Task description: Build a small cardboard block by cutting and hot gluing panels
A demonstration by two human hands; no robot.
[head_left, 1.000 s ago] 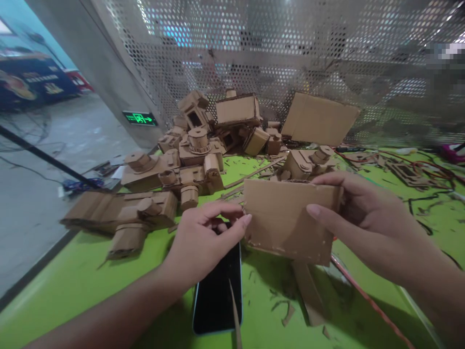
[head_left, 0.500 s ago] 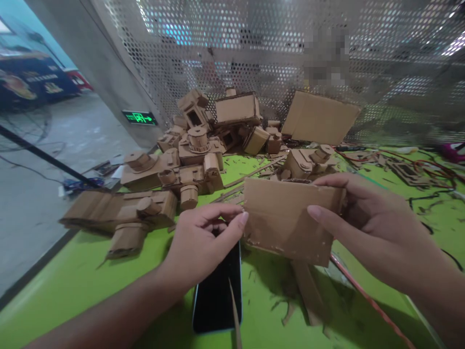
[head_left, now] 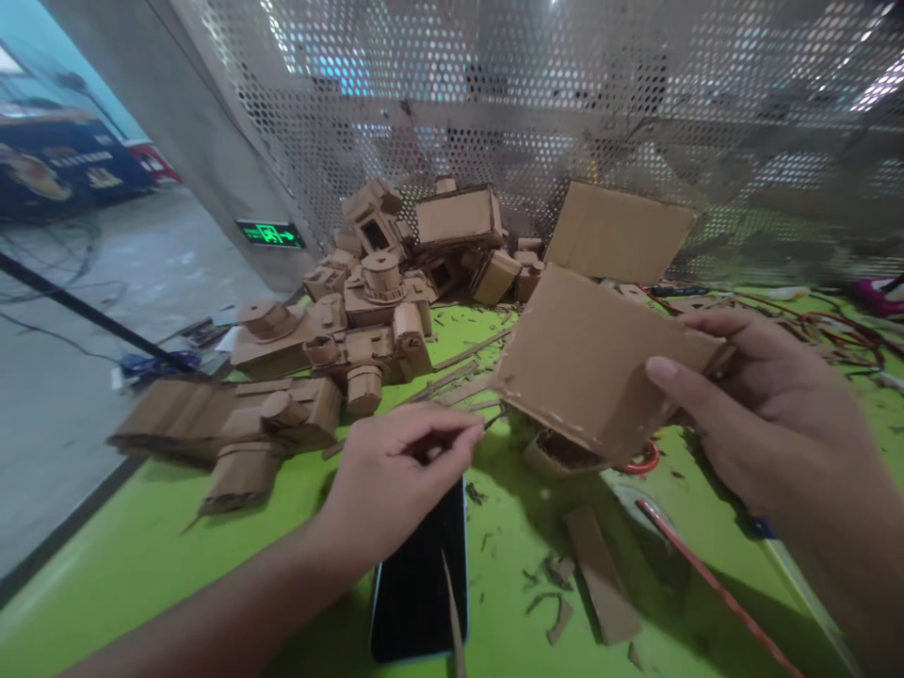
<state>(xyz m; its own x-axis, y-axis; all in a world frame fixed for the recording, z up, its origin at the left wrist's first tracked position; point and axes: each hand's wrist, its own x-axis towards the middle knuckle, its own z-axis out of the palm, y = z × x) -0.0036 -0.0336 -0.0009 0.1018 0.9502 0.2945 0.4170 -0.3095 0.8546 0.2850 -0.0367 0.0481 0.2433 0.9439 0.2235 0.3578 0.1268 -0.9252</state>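
Note:
My right hand grips a cardboard box by its right edge, thumb on the broad flat face and fingers behind. The box is tilted, with its lower left corner pointing toward my left hand. Under its bottom edge shows a rounded cardboard part; whether it is joined to the box I cannot tell. My left hand is pinched closed just left of the box, apart from it, above a black phone. A thin dark sliver shows at its fingertips, too small to name.
Several cardboard camera models are piled at the back left. A cardboard sheet leans on the perforated metal screen. Cardboard strips, scraps, a red-striped rod and wires lie on the green table.
My right hand has lifted and turned the cardboard box up and to the right. My left hand has come away from its left edge, fingertips pinched.

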